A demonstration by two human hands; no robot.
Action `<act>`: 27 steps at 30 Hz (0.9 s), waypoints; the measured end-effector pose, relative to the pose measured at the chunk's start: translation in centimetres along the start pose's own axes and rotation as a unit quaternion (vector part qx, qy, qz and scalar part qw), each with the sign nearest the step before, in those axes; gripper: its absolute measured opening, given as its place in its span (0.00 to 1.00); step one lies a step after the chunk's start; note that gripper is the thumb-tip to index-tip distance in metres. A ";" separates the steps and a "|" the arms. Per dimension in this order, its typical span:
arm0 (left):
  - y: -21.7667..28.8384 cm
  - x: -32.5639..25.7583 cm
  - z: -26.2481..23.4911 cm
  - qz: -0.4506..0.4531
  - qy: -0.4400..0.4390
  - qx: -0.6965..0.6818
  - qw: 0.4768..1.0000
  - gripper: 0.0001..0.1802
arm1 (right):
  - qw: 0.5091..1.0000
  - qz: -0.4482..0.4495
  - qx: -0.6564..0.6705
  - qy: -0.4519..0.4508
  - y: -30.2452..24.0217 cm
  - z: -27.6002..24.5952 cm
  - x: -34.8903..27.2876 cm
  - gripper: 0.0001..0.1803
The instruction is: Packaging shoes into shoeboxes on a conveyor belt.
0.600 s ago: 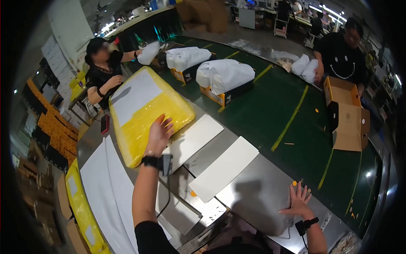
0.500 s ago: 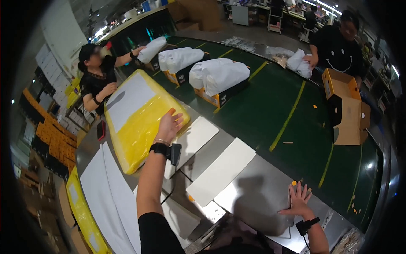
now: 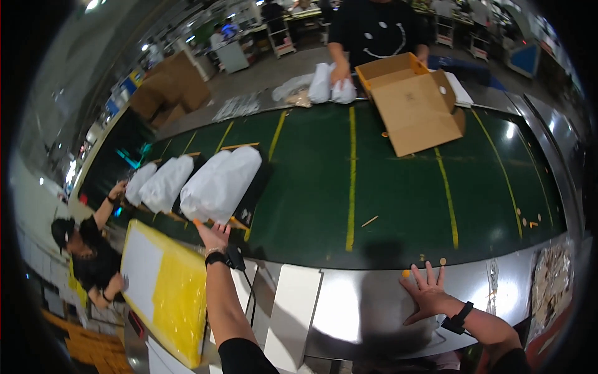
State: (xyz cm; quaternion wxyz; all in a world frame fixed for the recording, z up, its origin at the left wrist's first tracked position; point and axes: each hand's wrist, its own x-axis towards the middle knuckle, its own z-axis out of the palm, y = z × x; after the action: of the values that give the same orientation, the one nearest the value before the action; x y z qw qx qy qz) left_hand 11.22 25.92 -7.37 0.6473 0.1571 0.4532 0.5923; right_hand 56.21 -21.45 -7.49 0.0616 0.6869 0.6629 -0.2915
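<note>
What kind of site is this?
Most likely a parcel sorting or packing floor: a wide green conveyor belt carries white bagged parcels and an open cardboard box, and people work along its edges.

A white bagged parcel [image 3: 219, 184] lies tilted on the green belt, beside a flat yellow package [image 3: 165, 290].

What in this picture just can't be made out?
- Head view: inside of the open cardboard box, hidden by its own walls.
- Whether the left hand touches the white bagged parcel: too small.
- Underside of the right hand, flat on the steel table.
- Yellow package: its lower corner is cut off by the rim.
</note>
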 end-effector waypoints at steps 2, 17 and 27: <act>-2.2 0.4 2.0 -0.003 -0.001 -0.016 1.000 0.61 | 1.000 0.006 -0.019 -0.005 0.8 0.1 -0.7 0.71; -12.1 -9.6 12.4 -0.073 -0.074 -0.145 0.984 0.61 | 0.996 -0.031 -0.016 0.079 0.4 2.1 -0.2 0.70; -20.3 -29.2 17.3 -0.207 -0.123 -0.041 0.970 0.54 | 0.993 -0.039 -0.006 0.107 0.9 3.3 0.8 0.72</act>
State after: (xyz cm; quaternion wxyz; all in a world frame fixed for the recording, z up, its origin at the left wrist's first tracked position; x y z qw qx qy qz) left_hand 40.54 0.07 -1.38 0.8126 0.1050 0.3680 0.4395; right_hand 55.94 -22.37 -10.81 -0.0173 0.6874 0.6936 -0.2147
